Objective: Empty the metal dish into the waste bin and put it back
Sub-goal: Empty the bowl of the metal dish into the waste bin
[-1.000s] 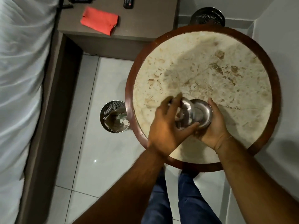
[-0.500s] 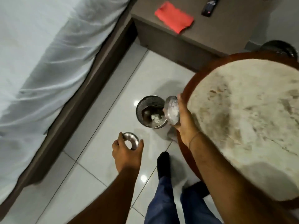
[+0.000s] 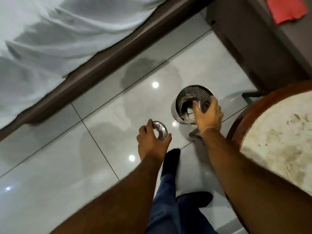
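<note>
A perforated metal waste bin [image 3: 189,92] stands on the tiled floor beside the round table. My right hand [image 3: 209,114] holds the metal dish [image 3: 201,105] tipped over the bin's mouth, its opening turned toward the inside. Pale scraps lie at the bottom of the bin. My left hand [image 3: 152,141] grips the dish's shiny ring-shaped metal lid [image 3: 161,132] above the floor, to the left of the bin and apart from it.
The round marble-topped table [image 3: 276,139] with a brown rim fills the right side. A bed with white sheets [image 3: 50,39] runs along the upper left. A brown bedside cabinet [image 3: 249,39] with a red cloth [image 3: 285,9] stands at the top right. My feet are below.
One second ago both hands held the dish on the table. The view has swung to the floor, and my right hand has carried the dish over the bin and tipped it further.
</note>
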